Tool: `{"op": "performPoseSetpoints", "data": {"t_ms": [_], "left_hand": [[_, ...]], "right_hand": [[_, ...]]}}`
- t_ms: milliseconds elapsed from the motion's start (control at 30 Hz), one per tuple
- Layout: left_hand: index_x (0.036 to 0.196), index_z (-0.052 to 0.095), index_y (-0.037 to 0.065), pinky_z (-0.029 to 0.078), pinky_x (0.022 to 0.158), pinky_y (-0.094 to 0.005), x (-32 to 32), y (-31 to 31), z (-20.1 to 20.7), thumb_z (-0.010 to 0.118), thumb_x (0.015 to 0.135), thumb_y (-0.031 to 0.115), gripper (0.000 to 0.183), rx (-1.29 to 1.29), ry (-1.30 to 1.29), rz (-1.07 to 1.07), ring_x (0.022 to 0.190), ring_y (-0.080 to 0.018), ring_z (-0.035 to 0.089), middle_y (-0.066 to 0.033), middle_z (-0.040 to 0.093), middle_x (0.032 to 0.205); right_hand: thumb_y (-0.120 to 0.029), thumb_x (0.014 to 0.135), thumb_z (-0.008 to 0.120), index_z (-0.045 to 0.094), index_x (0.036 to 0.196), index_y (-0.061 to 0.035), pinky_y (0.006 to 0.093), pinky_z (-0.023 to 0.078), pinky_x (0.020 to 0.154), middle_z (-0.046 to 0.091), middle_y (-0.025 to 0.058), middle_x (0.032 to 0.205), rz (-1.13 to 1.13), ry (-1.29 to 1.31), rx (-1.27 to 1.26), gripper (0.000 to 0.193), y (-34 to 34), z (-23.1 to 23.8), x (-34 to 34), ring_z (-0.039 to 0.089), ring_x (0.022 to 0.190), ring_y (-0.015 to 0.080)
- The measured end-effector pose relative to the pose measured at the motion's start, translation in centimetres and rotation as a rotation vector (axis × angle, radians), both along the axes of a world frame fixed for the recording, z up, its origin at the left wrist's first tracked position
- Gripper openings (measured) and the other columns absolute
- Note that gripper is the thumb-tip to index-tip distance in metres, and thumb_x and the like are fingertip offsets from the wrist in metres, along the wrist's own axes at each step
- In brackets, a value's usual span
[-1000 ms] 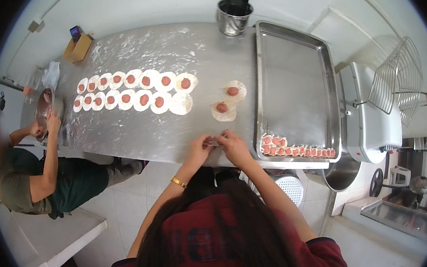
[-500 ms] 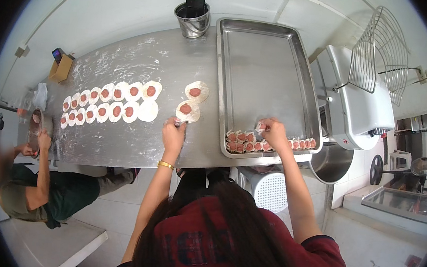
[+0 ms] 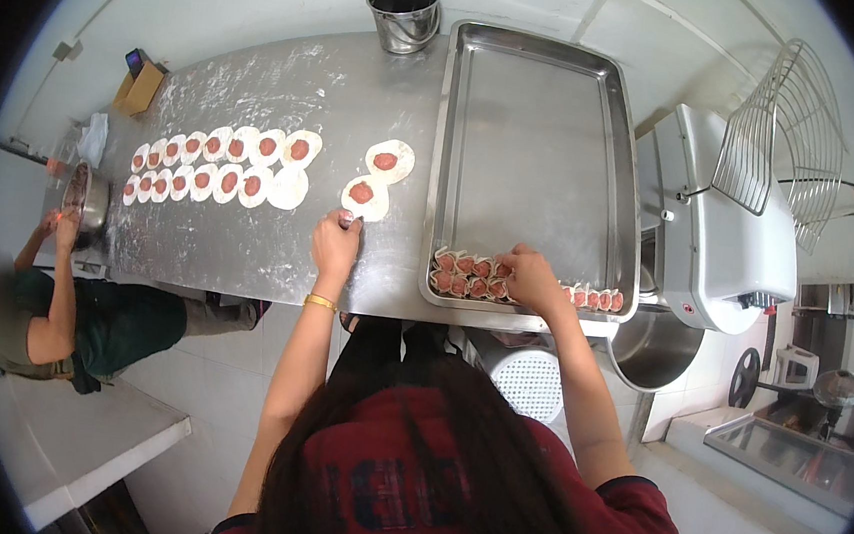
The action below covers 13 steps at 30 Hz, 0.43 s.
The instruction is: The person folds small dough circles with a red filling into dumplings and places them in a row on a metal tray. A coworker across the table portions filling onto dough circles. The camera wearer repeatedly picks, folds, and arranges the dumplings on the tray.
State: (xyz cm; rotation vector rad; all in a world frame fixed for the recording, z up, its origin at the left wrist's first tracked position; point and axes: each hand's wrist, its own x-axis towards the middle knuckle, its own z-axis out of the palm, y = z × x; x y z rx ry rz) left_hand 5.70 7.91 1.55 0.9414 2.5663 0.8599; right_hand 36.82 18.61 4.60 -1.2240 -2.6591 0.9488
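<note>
My right hand [image 3: 538,282] is over the near edge of a large metal tray [image 3: 440,158], fingers closed at an open-topped meat dumpling [image 3: 500,270]. That dumpling is partly hidden by the fingers. It touches the packed rows of dumplings [image 3: 461,285] along the tray's near side. To the left, my left hand [image 3: 334,248] is closed around a small, dark-tipped tool whose kind I cannot make out. Just beyond its tip lies a round wrapper [image 3: 374,209] with a lump of pink meat filling, and a second filled wrapper [image 3: 405,169] touches that one.
Two rows of round wrappers [image 3: 288,189] lie on the floured metal table [image 3: 218,251], nearly all topped with meat. A metal bucket [image 3: 406,29] stands behind the tray. A white machine [image 3: 721,230] is at right. At far left a co-worker's hands [image 3: 64,226] work by a metal bowl [image 3: 97,206].
My right hand has lowered a dumpling from above the tray to the end of the upper row. My left hand has drawn slightly back from the nearer filled wrapper. The whole view has shifted.
</note>
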Motion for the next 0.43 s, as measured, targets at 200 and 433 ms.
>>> {"op": "performPoseSetpoints", "data": {"t_ms": [200,433], "left_hand": [[0.088,0.067,0.003,0.051,0.07,-0.0439,0.83,-0.24,0.0,0.069,0.076,0.019,0.02,0.004,0.011,0.054,0.08,-0.0344,0.066,-0.0163,0.068,0.083],[0.09,0.068,0.003,0.051,0.072,-0.0439,0.41,-0.32,-0.56,0.07,0.075,0.021,0.023,0.01,0.019,0.029,0.08,-0.0344,0.066,-0.0187,0.067,0.083]], "right_hand": [[-0.001,0.071,0.052,0.07,0.096,-0.0071,0.045,0.049,0.076,0.061,0.0201,0.088,0.056,0.064,-0.022,0.031,0.38,0.34,0.04,0.06,0.085,0.0397],[-0.008,0.074,0.057,0.069,0.096,-0.0047,0.0468,0.048,0.078,0.061,0.0232,0.09,0.076,0.015,-0.041,0.026,0.95,-0.54,-0.25,0.059,0.087,0.0421]]}}
